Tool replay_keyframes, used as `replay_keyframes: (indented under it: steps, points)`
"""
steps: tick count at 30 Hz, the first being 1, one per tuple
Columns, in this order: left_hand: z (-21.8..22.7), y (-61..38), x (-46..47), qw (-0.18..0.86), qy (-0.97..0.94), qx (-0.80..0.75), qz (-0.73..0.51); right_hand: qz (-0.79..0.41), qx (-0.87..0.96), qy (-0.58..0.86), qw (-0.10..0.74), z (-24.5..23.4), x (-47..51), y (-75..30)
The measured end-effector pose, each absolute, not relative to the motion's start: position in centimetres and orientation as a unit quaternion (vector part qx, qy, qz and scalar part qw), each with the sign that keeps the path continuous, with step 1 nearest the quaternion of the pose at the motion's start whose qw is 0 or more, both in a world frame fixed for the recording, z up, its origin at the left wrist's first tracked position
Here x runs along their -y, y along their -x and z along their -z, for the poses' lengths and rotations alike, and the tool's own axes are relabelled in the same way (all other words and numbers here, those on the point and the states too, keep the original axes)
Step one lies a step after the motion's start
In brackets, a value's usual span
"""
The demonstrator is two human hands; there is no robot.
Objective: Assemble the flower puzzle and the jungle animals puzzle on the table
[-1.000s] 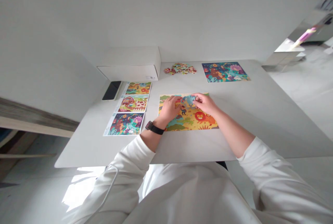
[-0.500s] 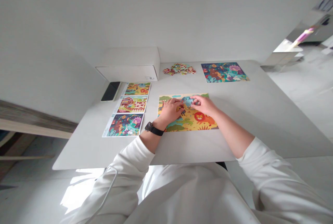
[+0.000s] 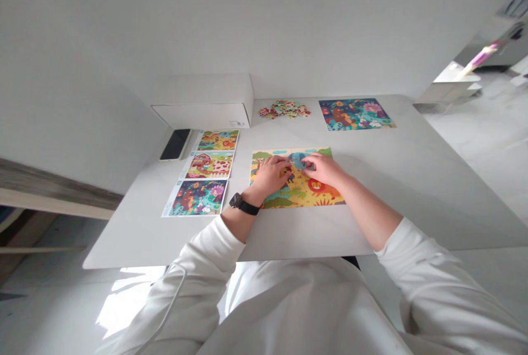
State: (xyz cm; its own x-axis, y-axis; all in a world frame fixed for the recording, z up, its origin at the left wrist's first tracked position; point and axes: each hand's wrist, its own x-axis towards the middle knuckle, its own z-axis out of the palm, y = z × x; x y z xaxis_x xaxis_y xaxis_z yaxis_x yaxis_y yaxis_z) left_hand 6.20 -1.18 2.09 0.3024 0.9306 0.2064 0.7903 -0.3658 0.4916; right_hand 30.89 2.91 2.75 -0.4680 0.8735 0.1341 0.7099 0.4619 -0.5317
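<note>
A jigsaw puzzle with a lion, trees and a blue elephant lies in front of me on the table. My left hand rests flat on its left half, fingers stretched and slightly bent, holding the picture down. Over the elephant, my right hand has its thumb and fingertips pinched at a blue puzzle piece. That piece lies level with the picture around it, and its right edge is hidden by my fingers. A black watch is on my left wrist.
Loose puzzle pieces lie heaped near the wall. To their right is a dark-coloured puzzle. Three reference pictures line the left side, beside a phone and a white box. The table has rounded corners.
My right hand has lowered the blue piece into the elephant, which now looks whole there. Its fingers have shifted slightly down. My left hand has stayed in place.
</note>
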Motion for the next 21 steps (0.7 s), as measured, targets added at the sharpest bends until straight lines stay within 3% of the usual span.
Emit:
replay_keyframes:
  steps: [21]
  points:
    - [-0.9,-6.7,1.6,0.132,-0.846,-0.493,-0.156,-0.043,0.871,0.477,0.109,-1.4,-1.5,-29.0]
